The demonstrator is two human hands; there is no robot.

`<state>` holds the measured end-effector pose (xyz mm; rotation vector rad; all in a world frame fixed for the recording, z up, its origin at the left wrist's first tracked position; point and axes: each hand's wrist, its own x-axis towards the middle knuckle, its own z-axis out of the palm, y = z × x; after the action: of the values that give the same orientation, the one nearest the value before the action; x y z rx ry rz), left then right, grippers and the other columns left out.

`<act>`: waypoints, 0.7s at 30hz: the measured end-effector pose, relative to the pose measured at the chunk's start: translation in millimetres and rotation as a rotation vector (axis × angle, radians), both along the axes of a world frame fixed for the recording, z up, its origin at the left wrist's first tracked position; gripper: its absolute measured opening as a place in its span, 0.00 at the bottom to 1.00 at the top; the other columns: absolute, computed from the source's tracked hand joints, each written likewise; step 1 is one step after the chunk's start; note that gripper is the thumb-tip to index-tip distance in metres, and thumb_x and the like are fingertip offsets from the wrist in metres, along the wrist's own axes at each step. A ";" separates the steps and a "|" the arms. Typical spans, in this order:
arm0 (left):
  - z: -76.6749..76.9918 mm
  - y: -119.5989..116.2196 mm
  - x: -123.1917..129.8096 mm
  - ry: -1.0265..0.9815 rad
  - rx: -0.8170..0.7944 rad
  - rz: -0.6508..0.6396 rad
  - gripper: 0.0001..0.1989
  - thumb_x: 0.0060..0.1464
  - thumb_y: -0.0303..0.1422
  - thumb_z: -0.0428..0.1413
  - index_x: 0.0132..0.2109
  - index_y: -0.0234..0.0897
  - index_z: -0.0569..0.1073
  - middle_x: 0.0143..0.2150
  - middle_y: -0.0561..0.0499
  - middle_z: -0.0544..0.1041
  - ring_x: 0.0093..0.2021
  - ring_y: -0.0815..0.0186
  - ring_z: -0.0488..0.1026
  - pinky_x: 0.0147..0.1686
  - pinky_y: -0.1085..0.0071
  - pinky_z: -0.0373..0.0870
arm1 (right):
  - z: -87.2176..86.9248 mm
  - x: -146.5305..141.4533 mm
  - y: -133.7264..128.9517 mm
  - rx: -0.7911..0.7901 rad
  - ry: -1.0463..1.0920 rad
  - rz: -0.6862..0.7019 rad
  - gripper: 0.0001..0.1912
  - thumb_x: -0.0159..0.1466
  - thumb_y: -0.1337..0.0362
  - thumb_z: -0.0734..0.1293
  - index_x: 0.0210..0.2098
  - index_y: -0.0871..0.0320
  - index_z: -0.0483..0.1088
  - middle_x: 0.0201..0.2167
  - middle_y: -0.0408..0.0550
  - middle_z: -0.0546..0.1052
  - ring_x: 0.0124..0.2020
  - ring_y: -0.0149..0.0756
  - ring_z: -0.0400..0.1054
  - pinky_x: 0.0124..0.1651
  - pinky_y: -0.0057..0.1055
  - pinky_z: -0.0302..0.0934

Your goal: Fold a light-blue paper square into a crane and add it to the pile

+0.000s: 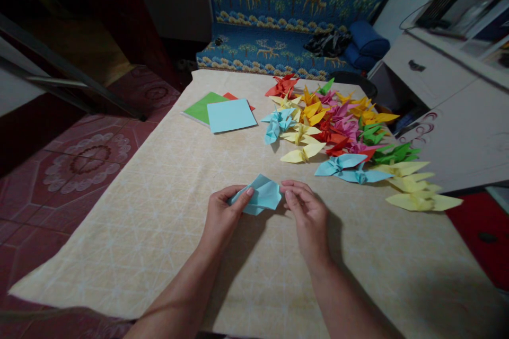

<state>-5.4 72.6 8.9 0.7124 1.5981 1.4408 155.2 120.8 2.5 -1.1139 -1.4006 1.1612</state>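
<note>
Paper (265,196), blue, part-folded, is above the surface (159,212), my left hand (223,207) pinching its left side; my right hand (308,214) curls by its right corner, grip unclear. Probably light, crease-prone: best held along folded edges.

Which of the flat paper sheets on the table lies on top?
The light-blue square sheet: it overlaps the green sheet and the red sheet, which are both partly covered.
</note>
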 end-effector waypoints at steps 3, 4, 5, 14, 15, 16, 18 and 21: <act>5.2 0.2 0.7 -0.069 -0.018 -0.030 0.17 0.42 0.43 0.68 0.32 0.32 0.82 0.25 0.48 0.78 0.25 0.68 0.69 0.25 0.74 0.65 | -1.1 3.5 3.9 -0.146 0.069 0.046 0.12 0.61 0.55 0.68 0.31 0.57 0.77 0.40 0.49 0.77 0.31 0.32 0.69 0.25 0.24 0.62; 6.5 0.1 0.7 -0.084 -0.022 -0.039 0.17 0.42 0.43 0.68 0.32 0.32 0.83 0.25 0.48 0.78 0.25 0.68 0.69 0.26 0.74 0.66 | -1.3 4.8 5.1 -0.197 0.092 0.064 0.12 0.60 0.55 0.69 0.31 0.58 0.77 0.39 0.49 0.77 0.28 0.30 0.67 0.22 0.23 0.59; 7.5 -0.2 0.6 -0.097 -0.025 -0.050 0.17 0.42 0.43 0.68 0.32 0.31 0.83 0.25 0.47 0.78 0.25 0.67 0.70 0.26 0.73 0.66 | -1.2 6.0 6.2 -0.245 0.114 0.079 0.12 0.59 0.55 0.70 0.30 0.58 0.77 0.37 0.48 0.77 0.26 0.29 0.66 0.21 0.22 0.56; 5.1 -2.7 -2.1 -0.128 -0.033 -0.099 0.17 0.44 0.43 0.67 0.33 0.31 0.82 0.26 0.48 0.77 0.26 0.69 0.69 0.27 0.74 0.67 | 4.8 11.0 10.1 -0.322 0.181 0.132 0.08 0.53 0.58 0.72 0.29 0.56 0.77 0.32 0.46 0.77 0.25 0.29 0.64 0.22 0.22 0.55; 5.0 -2.7 -2.2 -0.133 -0.036 -0.097 0.17 0.44 0.43 0.67 0.33 0.31 0.82 0.26 0.48 0.77 0.26 0.69 0.69 0.27 0.74 0.67 | 5.2 10.8 9.8 -0.314 0.189 0.132 0.08 0.53 0.59 0.72 0.29 0.56 0.77 0.32 0.46 0.77 0.25 0.29 0.64 0.22 0.22 0.56; 5.0 -2.6 -2.3 -0.138 -0.040 -0.094 0.17 0.44 0.43 0.67 0.34 0.31 0.82 0.26 0.48 0.77 0.25 0.69 0.69 0.27 0.74 0.67 | 5.4 10.6 9.5 -0.304 0.198 0.132 0.07 0.52 0.60 0.73 0.29 0.56 0.77 0.33 0.46 0.77 0.26 0.29 0.64 0.23 0.23 0.56; 4.8 -2.3 -2.3 -0.145 -0.042 -0.095 0.17 0.44 0.43 0.67 0.34 0.31 0.82 0.26 0.48 0.77 0.25 0.69 0.69 0.27 0.74 0.67 | 5.1 10.3 9.2 -0.288 0.213 0.135 0.07 0.52 0.60 0.73 0.29 0.56 0.76 0.33 0.45 0.77 0.26 0.29 0.65 0.23 0.23 0.57; 4.1 -2.0 -2.4 -0.145 -0.039 -0.103 0.17 0.44 0.43 0.67 0.34 0.31 0.82 0.26 0.48 0.77 0.25 0.69 0.69 0.27 0.74 0.67 | 3.6 10.4 9.4 -0.295 0.210 0.138 0.08 0.53 0.59 0.73 0.30 0.56 0.76 0.33 0.45 0.77 0.27 0.30 0.66 0.24 0.23 0.58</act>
<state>-7.8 70.6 13.0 0.6439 1.4535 1.3517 165.6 130.2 6.1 -1.0715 -1.1836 1.5754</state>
